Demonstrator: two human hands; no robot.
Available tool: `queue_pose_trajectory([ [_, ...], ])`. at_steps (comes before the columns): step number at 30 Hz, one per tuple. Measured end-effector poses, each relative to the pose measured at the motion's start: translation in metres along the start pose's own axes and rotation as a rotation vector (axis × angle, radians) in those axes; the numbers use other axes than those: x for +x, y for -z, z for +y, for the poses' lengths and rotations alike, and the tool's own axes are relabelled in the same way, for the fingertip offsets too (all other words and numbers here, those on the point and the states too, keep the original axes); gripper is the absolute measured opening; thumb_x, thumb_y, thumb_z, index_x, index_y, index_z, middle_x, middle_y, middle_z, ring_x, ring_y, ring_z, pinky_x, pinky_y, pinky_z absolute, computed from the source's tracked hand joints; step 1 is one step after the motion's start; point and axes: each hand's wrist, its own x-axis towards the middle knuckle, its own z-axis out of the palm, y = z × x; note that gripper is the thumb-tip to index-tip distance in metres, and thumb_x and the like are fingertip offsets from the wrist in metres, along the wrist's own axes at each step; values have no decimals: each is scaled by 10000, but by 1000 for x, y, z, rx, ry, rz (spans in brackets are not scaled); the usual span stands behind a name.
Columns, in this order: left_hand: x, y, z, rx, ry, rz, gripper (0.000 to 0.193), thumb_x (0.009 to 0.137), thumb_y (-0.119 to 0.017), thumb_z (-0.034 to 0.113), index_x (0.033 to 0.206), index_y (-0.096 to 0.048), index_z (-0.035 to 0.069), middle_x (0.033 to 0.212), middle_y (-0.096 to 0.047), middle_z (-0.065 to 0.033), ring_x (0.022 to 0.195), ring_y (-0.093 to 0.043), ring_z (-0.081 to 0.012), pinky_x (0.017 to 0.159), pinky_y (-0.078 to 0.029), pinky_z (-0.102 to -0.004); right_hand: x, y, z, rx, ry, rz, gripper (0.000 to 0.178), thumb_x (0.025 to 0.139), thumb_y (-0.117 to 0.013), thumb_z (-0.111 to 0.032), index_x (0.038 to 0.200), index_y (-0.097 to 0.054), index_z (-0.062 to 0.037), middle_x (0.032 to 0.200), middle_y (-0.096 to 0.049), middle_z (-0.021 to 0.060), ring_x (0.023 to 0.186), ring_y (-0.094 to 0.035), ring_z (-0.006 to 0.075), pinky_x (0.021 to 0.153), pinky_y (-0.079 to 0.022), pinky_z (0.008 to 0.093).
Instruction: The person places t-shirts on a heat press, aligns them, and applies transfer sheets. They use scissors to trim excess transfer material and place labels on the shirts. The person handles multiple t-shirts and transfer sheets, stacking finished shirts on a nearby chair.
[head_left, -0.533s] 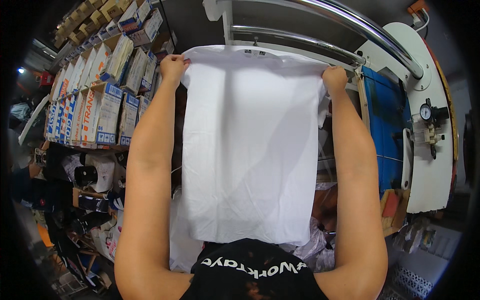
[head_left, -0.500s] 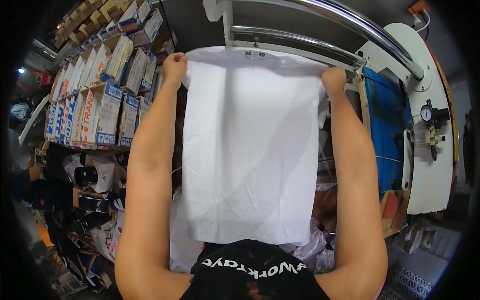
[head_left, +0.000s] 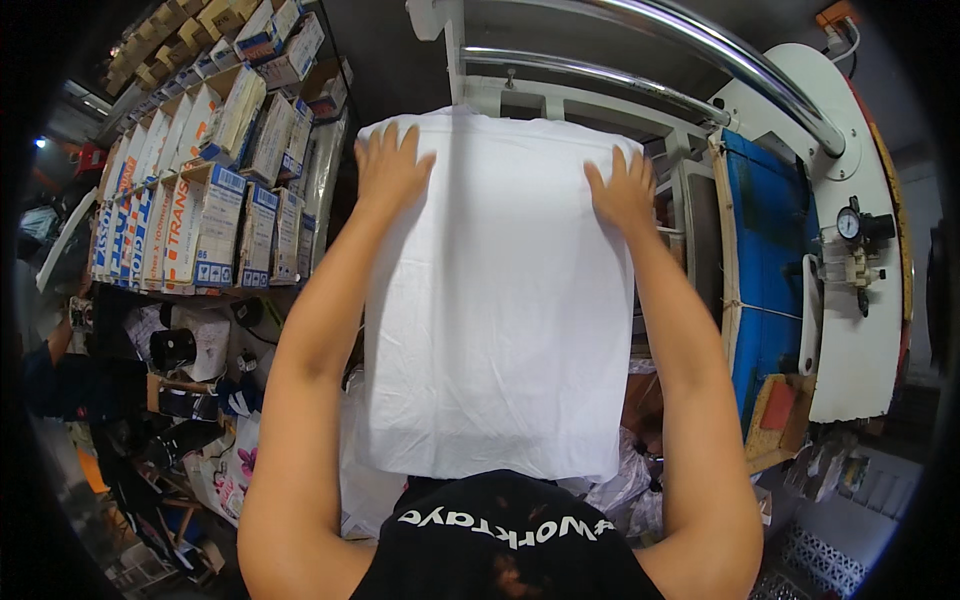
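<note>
A white cloth garment, which looks like a T-shirt (head_left: 500,300), lies stretched over a flat board in front of me, with faint creases toward its near end. My left hand (head_left: 393,175) rests on its far left corner, palm down and fingers spread. At the far right corner, my right hand (head_left: 622,190) presses on the fabric with fingers apart. Neither hand grips anything. The cloth hides the board beneath it.
Chrome bars (head_left: 740,65) of a white machine frame run behind the cloth. A blue panel (head_left: 770,260) and a pressure gauge (head_left: 850,224) stand on the right. Printed cardboard boxes (head_left: 215,230) fill the left shelf. Clear plastic bags (head_left: 625,480) lie near the cloth's right lower corner.
Both hands have let go of the shirt's far edge and moved inward and nearer, flattening onto it. The far edge now drapes over the board's end, and the neck marking has gone from sight.
</note>
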Motion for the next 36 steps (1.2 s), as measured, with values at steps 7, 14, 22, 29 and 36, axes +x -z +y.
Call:
queue_pose_trajectory([
  [7, -289, 13, -27, -634, 113, -67, 696, 1052, -579, 292, 1618, -299, 0, 1618, -369, -286, 1475, -415, -404, 1190, -362, -444, -284, -7, 84, 765, -172, -286, 698, 1088, -521, -367, 1608, -270, 25, 1579, -407, 292, 1458, -431, 421, 1209, -335, 461],
  [14, -401, 12, -105, -1454, 819, -511, 273, 1035, -686, 235, 1174, -668, 0, 995, -708, -24, 865, -627, -105, 835, -512, -266, -390, -15, 156, 1619, -867, -472, 452, 1076, -597, -301, 1352, -575, 55, 1305, -680, 182, 1156, -688, 285, 1040, -526, 399],
  [22, -424, 31, -121, -1684, 750, -480, 263, 1003, -732, 214, 1132, -675, -9, 1021, -721, -57, 901, -674, -150, 860, -548, -330, -405, 12, 159, 1918, -882, -325, 320, 1033, -650, -173, 1271, -627, 40, 1218, -712, 155, 1069, -704, 280, 996, -553, 408],
  [29, -439, 5, -117, -1581, 840, -418, 253, 1028, -662, 172, 1170, -693, -35, 1080, -732, -78, 930, -672, -145, 846, -545, -310, -417, -16, 188, 1684, -834, -372, 177, 1039, -664, -240, 1098, -653, -74, 1087, -718, 49, 1031, -686, 203, 900, -572, 379],
  [36, -440, 4, -116, -1857, 664, -409, 308, 1087, -581, 247, 1201, -656, -29, 1139, -730, -102, 1030, -702, -189, 937, -573, -362, -420, -24, 184, 1646, -863, -245, 266, 1044, -631, -142, 1236, -666, 38, 1138, -729, 104, 1035, -677, 196, 948, -523, 322],
])
